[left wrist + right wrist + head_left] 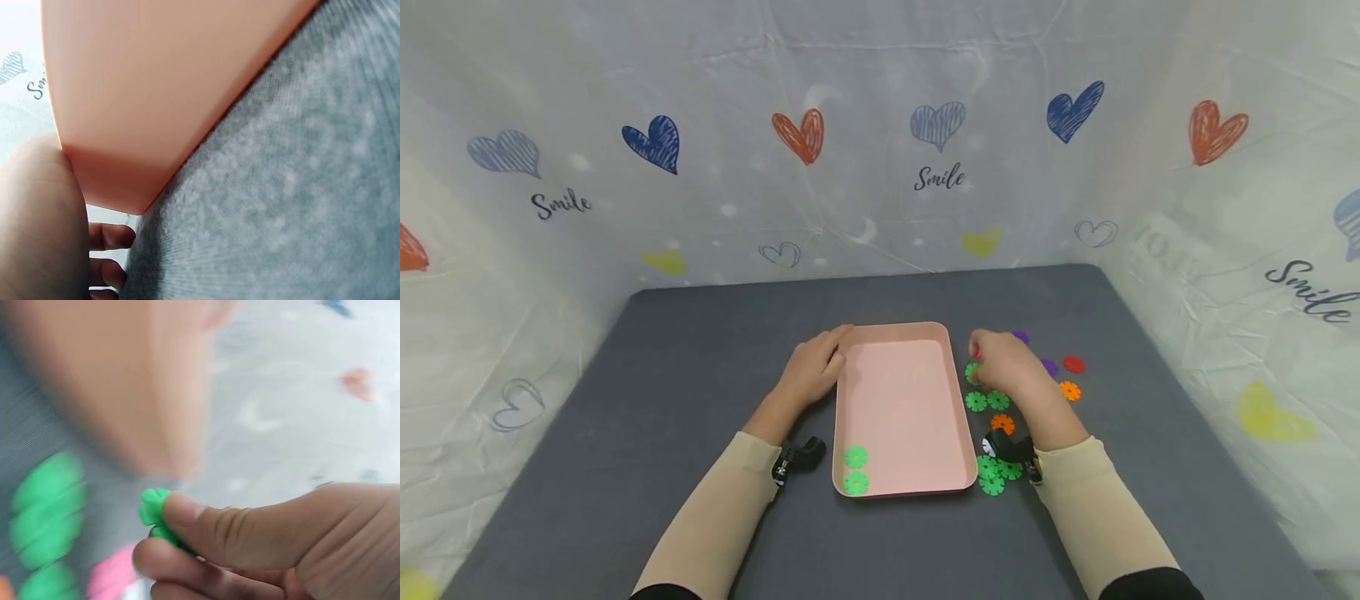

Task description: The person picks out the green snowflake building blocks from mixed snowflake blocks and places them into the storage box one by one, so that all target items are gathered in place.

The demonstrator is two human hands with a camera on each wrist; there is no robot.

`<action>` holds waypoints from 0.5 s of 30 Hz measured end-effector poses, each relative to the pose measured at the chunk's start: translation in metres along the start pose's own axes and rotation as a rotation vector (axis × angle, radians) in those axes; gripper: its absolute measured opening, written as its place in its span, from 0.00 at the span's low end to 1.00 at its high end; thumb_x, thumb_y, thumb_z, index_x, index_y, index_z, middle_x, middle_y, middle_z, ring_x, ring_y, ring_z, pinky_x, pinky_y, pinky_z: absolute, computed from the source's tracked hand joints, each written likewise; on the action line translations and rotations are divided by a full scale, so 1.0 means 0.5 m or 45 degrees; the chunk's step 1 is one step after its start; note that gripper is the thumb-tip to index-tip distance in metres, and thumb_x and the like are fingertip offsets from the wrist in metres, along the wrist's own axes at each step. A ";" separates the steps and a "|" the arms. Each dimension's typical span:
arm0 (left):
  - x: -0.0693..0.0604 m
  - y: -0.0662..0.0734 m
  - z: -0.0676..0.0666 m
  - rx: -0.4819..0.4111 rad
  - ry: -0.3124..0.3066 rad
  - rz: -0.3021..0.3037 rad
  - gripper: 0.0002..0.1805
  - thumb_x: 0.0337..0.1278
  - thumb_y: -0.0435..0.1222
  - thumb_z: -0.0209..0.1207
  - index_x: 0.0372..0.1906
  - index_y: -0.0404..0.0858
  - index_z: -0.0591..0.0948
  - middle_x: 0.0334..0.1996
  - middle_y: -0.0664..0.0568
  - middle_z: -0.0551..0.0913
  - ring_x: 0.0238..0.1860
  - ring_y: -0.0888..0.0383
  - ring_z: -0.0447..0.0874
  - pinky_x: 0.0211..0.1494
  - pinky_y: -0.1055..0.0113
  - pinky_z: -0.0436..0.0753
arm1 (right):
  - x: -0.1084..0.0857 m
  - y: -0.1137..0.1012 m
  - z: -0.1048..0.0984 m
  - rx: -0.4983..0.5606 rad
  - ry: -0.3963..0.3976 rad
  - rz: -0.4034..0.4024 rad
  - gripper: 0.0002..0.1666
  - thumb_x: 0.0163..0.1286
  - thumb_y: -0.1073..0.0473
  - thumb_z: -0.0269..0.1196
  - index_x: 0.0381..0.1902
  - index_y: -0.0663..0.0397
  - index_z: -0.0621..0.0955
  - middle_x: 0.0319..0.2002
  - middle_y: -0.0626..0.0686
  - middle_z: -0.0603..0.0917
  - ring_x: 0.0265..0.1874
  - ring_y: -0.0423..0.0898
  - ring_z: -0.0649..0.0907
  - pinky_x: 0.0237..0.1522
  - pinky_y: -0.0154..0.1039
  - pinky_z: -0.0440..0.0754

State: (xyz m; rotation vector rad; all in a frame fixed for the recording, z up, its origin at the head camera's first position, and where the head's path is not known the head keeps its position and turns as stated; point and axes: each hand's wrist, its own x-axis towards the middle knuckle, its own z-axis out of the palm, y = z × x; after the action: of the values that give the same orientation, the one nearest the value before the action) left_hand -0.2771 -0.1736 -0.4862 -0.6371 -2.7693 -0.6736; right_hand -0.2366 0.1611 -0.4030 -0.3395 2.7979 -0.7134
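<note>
A pink rectangular tray lies on the dark cloth. My left hand holds its far left corner; the left wrist view shows several fingertips curled by the tray's outer wall. Two green flower-shaped discs lie inside, at the near left corner. Right of the tray, my right hand pinches a green slotted disc between thumb and forefinger. Under and around that hand are more green discs, and a pink disc shows blurred in the right wrist view.
Orange discs, a red disc and purple discs lie right of the right hand. Several green discs cluster by the tray's near right corner. A white curtain printed with hearts surrounds the table.
</note>
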 end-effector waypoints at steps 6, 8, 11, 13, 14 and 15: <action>0.003 -0.008 -0.004 0.008 -0.009 -0.010 0.30 0.70 0.39 0.40 0.75 0.43 0.72 0.62 0.42 0.81 0.61 0.42 0.80 0.65 0.42 0.72 | -0.048 -0.117 -0.019 0.436 0.095 -0.062 0.19 0.70 0.64 0.67 0.58 0.57 0.84 0.40 0.53 0.86 0.38 0.50 0.89 0.41 0.46 0.84; 0.004 -0.008 -0.002 0.009 -0.013 -0.011 0.30 0.70 0.38 0.40 0.75 0.43 0.72 0.62 0.42 0.81 0.60 0.42 0.80 0.65 0.42 0.72 | -0.054 -0.145 0.001 0.528 0.086 -0.148 0.21 0.69 0.64 0.68 0.59 0.58 0.85 0.43 0.53 0.86 0.40 0.48 0.88 0.43 0.45 0.85; 0.005 -0.006 0.002 0.014 -0.011 -0.005 0.30 0.70 0.38 0.41 0.75 0.42 0.72 0.61 0.42 0.81 0.59 0.42 0.81 0.63 0.42 0.73 | -0.044 -0.172 0.048 0.579 0.049 -0.263 0.22 0.65 0.67 0.69 0.58 0.59 0.86 0.42 0.52 0.86 0.40 0.46 0.86 0.43 0.43 0.84; 0.004 -0.003 0.002 0.014 -0.008 -0.005 0.29 0.71 0.38 0.42 0.74 0.42 0.72 0.61 0.42 0.82 0.58 0.43 0.82 0.62 0.42 0.74 | -0.032 -0.184 0.082 0.575 0.030 -0.315 0.22 0.63 0.69 0.69 0.56 0.61 0.87 0.40 0.51 0.86 0.38 0.43 0.84 0.41 0.39 0.83; 0.004 -0.002 0.002 0.008 -0.009 -0.005 0.29 0.71 0.38 0.43 0.74 0.42 0.72 0.61 0.42 0.82 0.58 0.42 0.82 0.62 0.41 0.74 | -0.026 -0.189 0.099 0.560 0.030 -0.334 0.21 0.62 0.71 0.69 0.54 0.62 0.87 0.38 0.50 0.86 0.37 0.43 0.83 0.40 0.38 0.82; 0.003 -0.002 0.002 0.006 -0.009 -0.003 0.29 0.71 0.38 0.43 0.74 0.42 0.72 0.60 0.41 0.82 0.58 0.42 0.82 0.61 0.41 0.75 | -0.021 -0.194 0.115 0.531 0.038 -0.348 0.20 0.60 0.72 0.69 0.52 0.61 0.88 0.36 0.50 0.86 0.35 0.41 0.82 0.39 0.36 0.81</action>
State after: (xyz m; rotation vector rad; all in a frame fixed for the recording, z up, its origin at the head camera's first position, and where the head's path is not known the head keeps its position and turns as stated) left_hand -0.2791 -0.1733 -0.4867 -0.6363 -2.7782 -0.6661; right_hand -0.1945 0.0561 -0.4025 -0.6362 2.5627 -1.3409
